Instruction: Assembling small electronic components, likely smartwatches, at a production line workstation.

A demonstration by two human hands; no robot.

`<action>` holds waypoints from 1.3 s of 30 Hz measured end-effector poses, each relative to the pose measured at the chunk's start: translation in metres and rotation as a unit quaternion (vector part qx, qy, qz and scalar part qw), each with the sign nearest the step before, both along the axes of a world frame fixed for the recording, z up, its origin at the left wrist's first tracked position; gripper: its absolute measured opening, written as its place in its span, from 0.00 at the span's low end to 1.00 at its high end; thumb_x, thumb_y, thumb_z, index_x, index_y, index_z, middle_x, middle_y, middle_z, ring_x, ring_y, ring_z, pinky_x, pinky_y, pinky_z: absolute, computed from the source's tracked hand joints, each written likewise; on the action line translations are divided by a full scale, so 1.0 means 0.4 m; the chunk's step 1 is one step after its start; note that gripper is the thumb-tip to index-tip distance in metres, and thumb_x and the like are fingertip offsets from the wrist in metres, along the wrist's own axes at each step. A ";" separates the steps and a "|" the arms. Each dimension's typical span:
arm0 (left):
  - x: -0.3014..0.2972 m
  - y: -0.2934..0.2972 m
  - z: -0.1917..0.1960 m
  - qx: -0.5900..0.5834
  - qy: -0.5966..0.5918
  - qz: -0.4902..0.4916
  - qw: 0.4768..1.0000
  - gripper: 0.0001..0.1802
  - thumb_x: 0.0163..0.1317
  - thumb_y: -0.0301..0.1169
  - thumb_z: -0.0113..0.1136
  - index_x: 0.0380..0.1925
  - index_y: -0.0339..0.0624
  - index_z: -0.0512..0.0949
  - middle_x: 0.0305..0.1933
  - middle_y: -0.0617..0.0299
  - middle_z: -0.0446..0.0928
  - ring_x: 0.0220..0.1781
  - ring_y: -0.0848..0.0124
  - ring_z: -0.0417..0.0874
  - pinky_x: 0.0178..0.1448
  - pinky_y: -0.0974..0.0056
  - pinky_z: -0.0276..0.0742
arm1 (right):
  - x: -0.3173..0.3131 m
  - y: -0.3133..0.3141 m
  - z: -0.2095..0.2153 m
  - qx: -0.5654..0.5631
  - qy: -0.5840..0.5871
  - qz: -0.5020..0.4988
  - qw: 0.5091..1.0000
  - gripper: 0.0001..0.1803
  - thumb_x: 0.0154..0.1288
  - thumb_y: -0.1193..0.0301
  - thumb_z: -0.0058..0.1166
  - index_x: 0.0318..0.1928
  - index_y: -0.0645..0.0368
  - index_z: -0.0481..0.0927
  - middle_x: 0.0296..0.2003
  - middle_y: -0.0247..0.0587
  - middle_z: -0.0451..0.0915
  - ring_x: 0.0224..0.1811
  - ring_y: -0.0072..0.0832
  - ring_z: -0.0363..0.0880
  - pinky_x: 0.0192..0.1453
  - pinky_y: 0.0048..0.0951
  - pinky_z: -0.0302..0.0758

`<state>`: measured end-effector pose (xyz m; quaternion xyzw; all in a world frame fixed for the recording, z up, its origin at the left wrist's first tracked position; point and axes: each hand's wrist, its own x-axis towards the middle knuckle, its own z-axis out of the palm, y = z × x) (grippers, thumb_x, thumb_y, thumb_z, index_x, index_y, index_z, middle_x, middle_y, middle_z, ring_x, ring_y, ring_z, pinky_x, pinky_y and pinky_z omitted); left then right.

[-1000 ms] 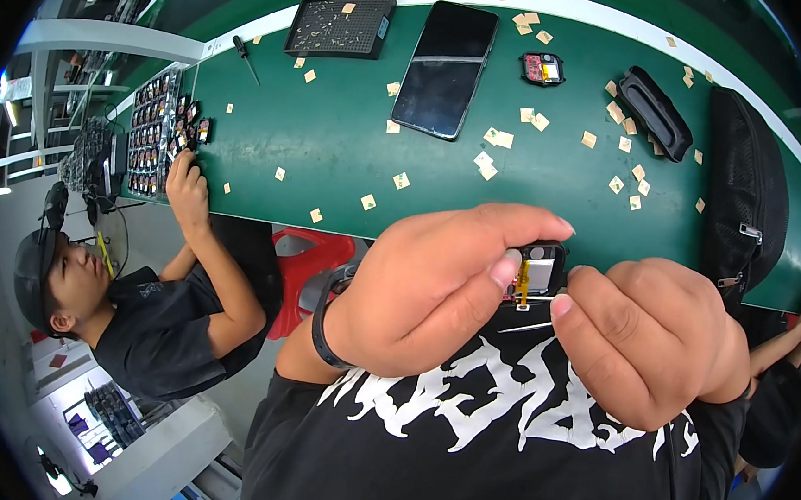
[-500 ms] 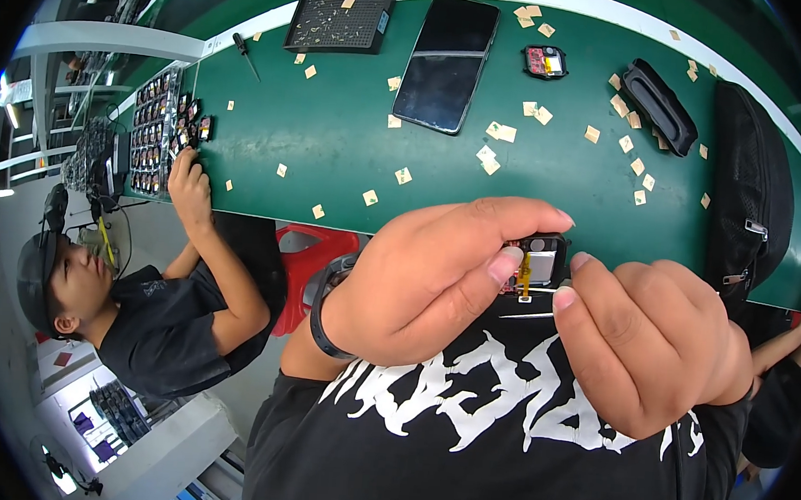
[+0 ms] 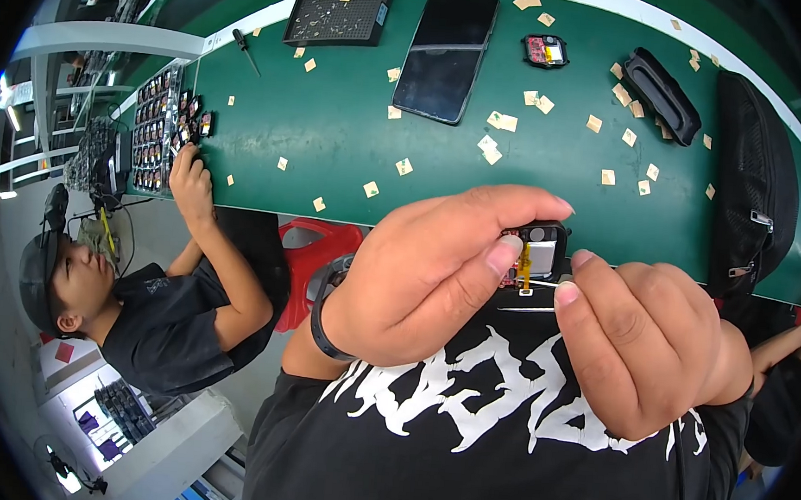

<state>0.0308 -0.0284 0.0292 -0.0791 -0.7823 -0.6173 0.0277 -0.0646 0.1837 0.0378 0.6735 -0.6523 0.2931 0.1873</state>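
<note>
Presently held: one small black device housing (image 3: 562, 243), opened, with red circuitry, a silver panel and an amber ribbon (image 3: 525, 258), in front of the wearer's chest at the table's near edge.

Left hand (image 3: 445, 276): curled round the housing's left side, thumb pressed near the ribbon.

Right hand (image 3: 649, 342): fingers bunched, thumb and forefinger close together on a thin metal tool (image 3: 526, 310), seemingly tweezers; two slender tips show apart, the upper just beside the ribbon's lower end. Whether it touches cannot be told.

Changes since one second ago: the lower tip, slanted then, lies nearly level. The left hand keeps its grip. One paper square (image 3: 608, 177), right of centre on the green table (image 3: 269, 134), lies farther left than half a second ago, apart from its neighbours.

Writing: large white jagged lettering across the wearer's black shirt (image 3: 385, 472), partly covered by the hands; one pale blue label (image 3: 381, 14) on the black tray (image 3: 364, 37), too small to read; green marks on several paper squares, likewise illegible.
</note>
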 end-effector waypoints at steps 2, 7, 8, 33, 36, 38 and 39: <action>0.008 0.002 0.007 0.010 -0.025 -0.005 1.000 0.19 0.76 0.28 0.46 0.58 0.26 0.77 0.51 0.50 0.84 0.40 0.74 0.83 0.45 0.71 0.78 | 0.000 0.000 -0.007 -0.006 -0.021 0.012 1.000 0.17 0.47 0.80 0.60 0.39 0.79 0.79 0.31 0.61 0.82 0.23 0.33 0.75 0.20 0.27 0.67; 0.009 0.000 0.015 0.005 -0.064 -0.019 0.998 0.19 0.76 0.27 0.46 0.57 0.25 0.77 0.52 0.50 0.84 0.42 0.74 0.85 0.46 0.72 0.79 | -0.007 0.003 -0.016 -0.004 -0.057 0.040 0.998 0.18 0.44 0.80 0.60 0.39 0.78 0.79 0.30 0.58 0.81 0.23 0.33 0.75 0.20 0.28 0.70; 0.010 0.001 0.007 0.006 -0.042 -0.018 0.999 0.18 0.75 0.25 0.46 0.57 0.25 0.78 0.52 0.49 0.84 0.42 0.73 0.85 0.46 0.71 0.79 | -0.007 0.003 -0.015 -0.002 -0.058 0.042 0.997 0.17 0.44 0.80 0.61 0.38 0.78 0.79 0.30 0.57 0.81 0.23 0.33 0.74 0.20 0.28 0.70; 0.052 -0.068 -0.005 0.077 -0.150 0.116 0.979 0.21 0.72 0.26 0.52 0.62 0.26 0.74 0.49 0.58 0.81 0.40 0.81 0.76 0.46 0.74 0.73 | -0.055 0.059 0.003 0.062 -0.257 -0.115 0.957 0.16 0.47 0.89 0.65 0.38 0.66 0.80 0.32 0.47 0.84 0.28 0.37 0.81 0.30 0.31 0.73; 0.062 -0.078 0.019 0.058 -0.152 0.105 0.981 0.24 0.69 0.28 0.48 0.62 0.24 0.74 0.51 0.55 0.82 0.43 0.75 0.81 0.50 0.70 0.76 | -0.059 0.070 -0.010 0.067 -0.260 -0.152 0.951 0.15 0.49 0.89 0.65 0.39 0.66 0.80 0.32 0.47 0.84 0.29 0.36 0.81 0.32 0.30 0.74; 0.060 -0.096 -0.009 0.019 -0.064 0.085 0.994 0.26 0.66 0.28 0.48 0.62 0.23 0.74 0.52 0.51 0.82 0.45 0.69 0.83 0.53 0.67 0.77 | -0.058 0.084 -0.019 0.071 -0.277 -0.172 0.943 0.13 0.51 0.88 0.65 0.39 0.66 0.80 0.32 0.47 0.84 0.30 0.34 0.81 0.33 0.29 0.74; 0.060 -0.103 -0.019 -0.022 0.024 0.061 0.998 0.28 0.63 0.28 0.47 0.62 0.22 0.73 0.53 0.47 0.83 0.48 0.63 0.86 0.56 0.65 0.78 | -0.057 0.091 -0.025 0.075 -0.295 -0.195 0.933 0.12 0.53 0.88 0.64 0.39 0.67 0.80 0.33 0.47 0.84 0.30 0.33 0.81 0.34 0.28 0.73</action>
